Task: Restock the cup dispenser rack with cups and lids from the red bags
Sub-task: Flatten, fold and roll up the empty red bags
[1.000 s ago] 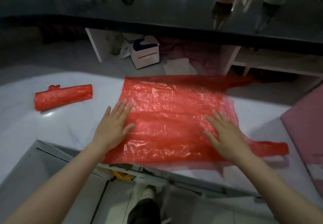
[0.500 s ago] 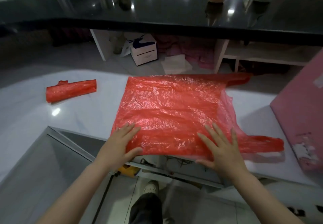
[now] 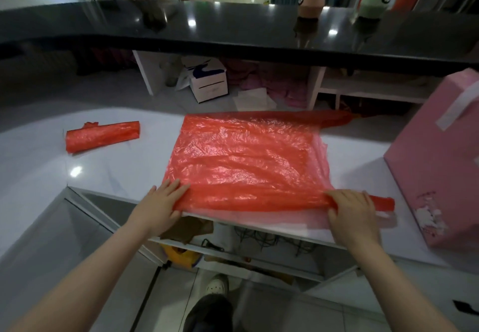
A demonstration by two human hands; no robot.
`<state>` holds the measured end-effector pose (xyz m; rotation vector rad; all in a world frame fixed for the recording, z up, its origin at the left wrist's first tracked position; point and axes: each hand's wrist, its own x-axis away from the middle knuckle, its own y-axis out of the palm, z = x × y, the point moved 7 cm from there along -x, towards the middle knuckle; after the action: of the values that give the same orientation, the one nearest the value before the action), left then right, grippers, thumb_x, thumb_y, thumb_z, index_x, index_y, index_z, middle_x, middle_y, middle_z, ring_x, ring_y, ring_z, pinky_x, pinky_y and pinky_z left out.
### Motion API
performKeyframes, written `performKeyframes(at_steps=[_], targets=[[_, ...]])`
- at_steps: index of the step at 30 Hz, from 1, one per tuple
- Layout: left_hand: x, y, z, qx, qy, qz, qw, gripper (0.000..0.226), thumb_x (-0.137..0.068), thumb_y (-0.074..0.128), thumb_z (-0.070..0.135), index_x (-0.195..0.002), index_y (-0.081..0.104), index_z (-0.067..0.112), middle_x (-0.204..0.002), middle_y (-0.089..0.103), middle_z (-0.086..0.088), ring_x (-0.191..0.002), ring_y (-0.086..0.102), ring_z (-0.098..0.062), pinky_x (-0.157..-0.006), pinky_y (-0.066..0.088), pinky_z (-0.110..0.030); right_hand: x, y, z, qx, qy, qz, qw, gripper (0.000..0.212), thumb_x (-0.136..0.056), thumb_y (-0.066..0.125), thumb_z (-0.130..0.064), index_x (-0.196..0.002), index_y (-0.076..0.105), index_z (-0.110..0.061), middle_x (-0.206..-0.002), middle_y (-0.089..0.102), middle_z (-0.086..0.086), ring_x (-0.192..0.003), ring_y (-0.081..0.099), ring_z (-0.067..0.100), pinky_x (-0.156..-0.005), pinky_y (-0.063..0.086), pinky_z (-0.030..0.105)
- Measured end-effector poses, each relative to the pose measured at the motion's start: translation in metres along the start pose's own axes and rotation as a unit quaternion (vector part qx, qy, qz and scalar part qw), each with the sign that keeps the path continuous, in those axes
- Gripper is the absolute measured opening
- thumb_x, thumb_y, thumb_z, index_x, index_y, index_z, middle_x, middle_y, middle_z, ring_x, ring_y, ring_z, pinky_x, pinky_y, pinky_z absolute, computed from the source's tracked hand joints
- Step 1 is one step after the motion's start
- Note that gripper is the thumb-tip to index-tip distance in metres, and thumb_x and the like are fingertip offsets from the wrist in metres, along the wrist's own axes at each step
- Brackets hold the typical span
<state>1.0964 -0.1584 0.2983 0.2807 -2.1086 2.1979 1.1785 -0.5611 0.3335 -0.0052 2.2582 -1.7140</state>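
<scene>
An empty red bag (image 3: 248,160) lies flat on the white tabletop (image 3: 108,171), its near edge at the tabletop's front lip, and that edge is turned up into a first narrow roll. The left hand (image 3: 160,208) rests on the roll's left end with fingers nearly straight and the thumb tucked at the edge. The right hand (image 3: 352,211) has its fingers curled over the roll's right end, next to the bag's near handle strip (image 3: 383,203).

The step looks like rolling the emptied bag into a tube. To do it well, both hands should push forward together at an even pace so the roll stays straight and tight, pressing out trapped air, and the loose handle should be tucked in before it trails.

A rolled red bag (image 3: 102,137), already finished, lies well apart to the left. A pink box (image 3: 438,166) stands on the tabletop near the bag's right side and may crowd the right hand. The bag's far handle (image 3: 334,118) stretches toward the black counter (image 3: 233,28). No cup dispenser rack, cups or lids are in view.
</scene>
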Motion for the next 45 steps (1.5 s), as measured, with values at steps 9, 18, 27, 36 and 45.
performKeyframes(at_steps=[9,18,27,36,45], targets=[[-0.002,-0.033,-0.039,0.424,-0.134,0.207,0.871,0.032,-0.096,0.053,0.012,-0.121,0.061,0.029,-0.119,0.061,0.004,-0.098,0.057,-0.007,-0.081,0.048,-0.023,-0.024,-0.019,0.001,-0.052,0.035,0.019,0.998,0.021,-0.083,0.062,-0.009,-0.102,0.071,-0.015,-0.089,0.071,0.008,-0.082,0.062,0.031,-0.083,0.045,0.043],[0.001,-0.022,-0.058,0.553,-0.244,0.147,0.783,0.037,-0.086,0.067,0.013,-0.122,0.06,0.022,-0.122,0.058,-0.001,-0.106,0.059,-0.023,-0.084,0.054,-0.035,-0.018,-0.008,-0.008,-0.032,0.026,-0.028,0.999,0.043,-0.077,0.071,-0.019,-0.119,0.064,-0.021,-0.104,0.068,0.002,-0.098,0.058,0.025,-0.095,0.042,0.044],[-0.008,-0.023,-0.024,0.539,-0.232,0.162,0.793,0.026,-0.087,0.064,0.008,-0.107,0.06,0.023,-0.105,0.061,0.002,-0.095,0.059,-0.017,-0.068,0.047,-0.024,-0.026,0.023,-0.101,0.034,-0.091,-0.081,0.992,0.042,-0.087,0.06,-0.035,-0.128,0.05,-0.032,-0.13,0.05,-0.008,-0.128,0.038,0.017,-0.117,-0.001,0.055],[-0.018,-0.033,-0.006,0.489,-0.163,0.172,0.839,0.012,-0.082,0.07,0.007,-0.076,0.066,0.017,-0.079,0.067,0.002,-0.078,0.063,-0.013,-0.065,0.045,-0.021,-0.038,0.042,-0.164,0.02,-0.138,-0.043,0.989,0.036,-0.089,0.051,-0.005,-0.118,0.058,-0.025,-0.116,0.061,-0.006,-0.114,0.052,0.019,-0.116,0.003,0.053],[-0.005,-0.026,-0.038,0.433,-0.162,0.171,0.87,0.013,-0.083,0.069,0.01,-0.076,0.066,0.021,-0.079,0.067,0.005,-0.077,0.062,-0.011,-0.066,0.046,-0.024,-0.06,0.031,-0.08,0.144,-0.046,-0.07,0.986,0.025,-0.089,0.045,-0.01,-0.106,0.06,-0.022,-0.109,0.064,-0.002,-0.104,0.058,0.021,-0.091,0.034,0.038]])
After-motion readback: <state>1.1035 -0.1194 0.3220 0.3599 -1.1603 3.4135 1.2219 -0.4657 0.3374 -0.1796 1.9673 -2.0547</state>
